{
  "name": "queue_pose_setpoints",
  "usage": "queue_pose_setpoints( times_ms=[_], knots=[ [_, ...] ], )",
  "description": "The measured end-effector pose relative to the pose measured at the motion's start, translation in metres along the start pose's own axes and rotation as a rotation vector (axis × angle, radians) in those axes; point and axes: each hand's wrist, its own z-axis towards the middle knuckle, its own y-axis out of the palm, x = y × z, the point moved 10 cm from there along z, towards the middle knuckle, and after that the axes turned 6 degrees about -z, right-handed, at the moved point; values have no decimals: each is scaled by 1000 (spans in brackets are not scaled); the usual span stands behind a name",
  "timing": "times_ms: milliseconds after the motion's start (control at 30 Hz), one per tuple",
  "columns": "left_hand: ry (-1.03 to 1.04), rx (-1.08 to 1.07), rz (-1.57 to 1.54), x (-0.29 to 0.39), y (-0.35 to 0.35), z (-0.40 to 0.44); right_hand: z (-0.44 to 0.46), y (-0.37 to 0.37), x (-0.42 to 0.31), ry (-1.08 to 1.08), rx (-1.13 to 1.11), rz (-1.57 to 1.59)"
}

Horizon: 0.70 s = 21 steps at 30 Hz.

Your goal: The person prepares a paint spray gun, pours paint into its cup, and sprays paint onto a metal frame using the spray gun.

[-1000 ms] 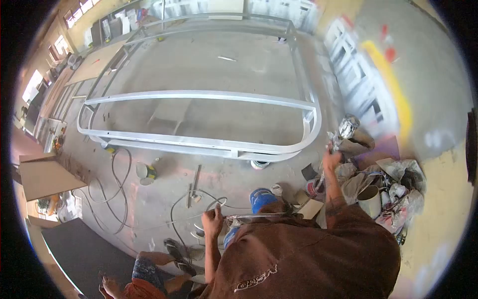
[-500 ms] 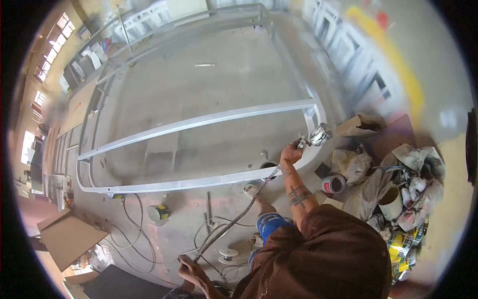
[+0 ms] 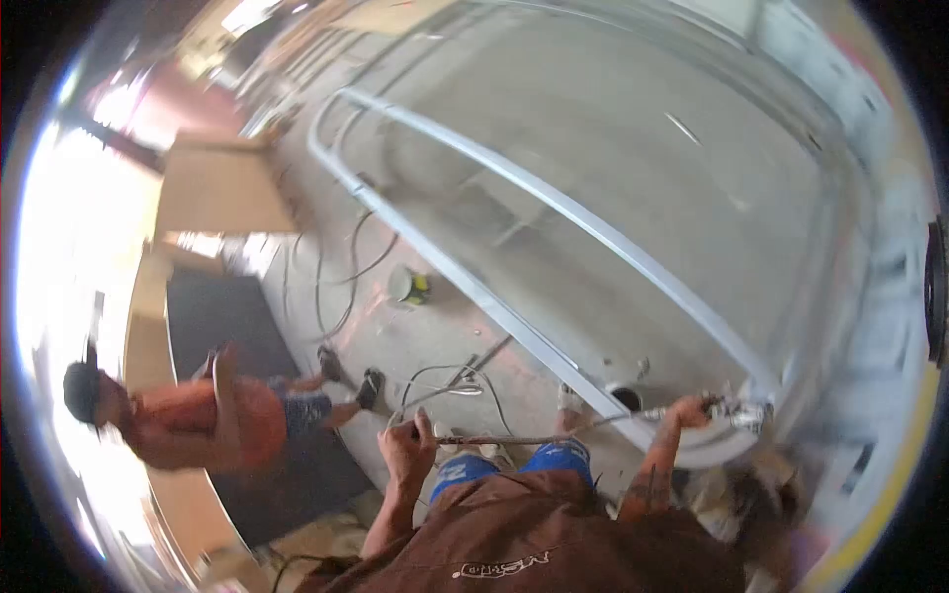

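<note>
My right hand (image 3: 689, 411) is closed around the handle of a spray gun (image 3: 739, 413) whose cup looks wrapped in foil. The gun is just beside the rounded right end of a pale grey metal frame (image 3: 450, 270), and blur hides whether they touch. A hose (image 3: 524, 439) runs from the gun across the front of my body. My left hand (image 3: 410, 445) grips that hose, thumb raised, and holds it nearly level above my feet.
At left stands another person (image 3: 213, 420) in an orange shirt, beside a dark panel (image 3: 232, 326). An open cardboard box (image 3: 217, 188), a paint can (image 3: 407, 286) and loose hose coils (image 3: 341, 311) lie on the floor. Crumpled waste (image 3: 717, 499) is at lower right.
My view has swung to the left, bringing the other person into sight. My left hand has lifted, pulling the hose nearly level. The spray gun stays in my right hand by the frame's end.
</note>
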Motion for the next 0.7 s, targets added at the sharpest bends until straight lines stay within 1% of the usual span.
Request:
queue_pose_setpoints(
  times_ms=[33, 67, 100, 133, 167, 267, 367, 400, 467, 500, 533, 633, 667, 700],
  knots=[
    [-15, 33, -14, -18, -11, -8, 10, 3, 14, -118, 39, 184],
    [-25, 44, -20, -23, -20, -10, -12, -13, -21, -258, 99, 262],
    [-50, 51, -75, -29, -27, -11, -2, -2, -24, -275, 37, 321],
    [-63, 58, -137, -44, -32, -16, -17, -3, -39, -253, -16, 312],
    [-74, 55, -196, -48, -40, -16, -38, -14, -72, -231, -63, 293],
    [-29, 128, -184, -62, -68, -23, -76, -22, -132, -313, -123, 419],
    [-6, 205, -266, -122, -107, -43, -126, -52, -162, -446, -158, 438],
    [0, 229, -306, -140, -123, -47, -147, -63, -170, -475, -216, 465],
    [-62, 250, -414, -181, -148, -51, -180, -80, -179, -565, -251, 527],
    [-94, 255, -455, -189, -152, -51, -185, -79, -184, -600, -270, 547],
    [-76, 270, -472, -202, -166, -50, -212, -94, -195, -575, -342, 618],
    [-44, 340, -536, -257, -219, -57, -298, -155, -206, -555, -364, 592],
    [-58, 371, -572, -284, -241, -63, -337, -184, -207, -541, -379, 610],
    [-69, 401, -603, -311, -263, -71, -360, -198, -204, -556, -406, 626]
  ],
)
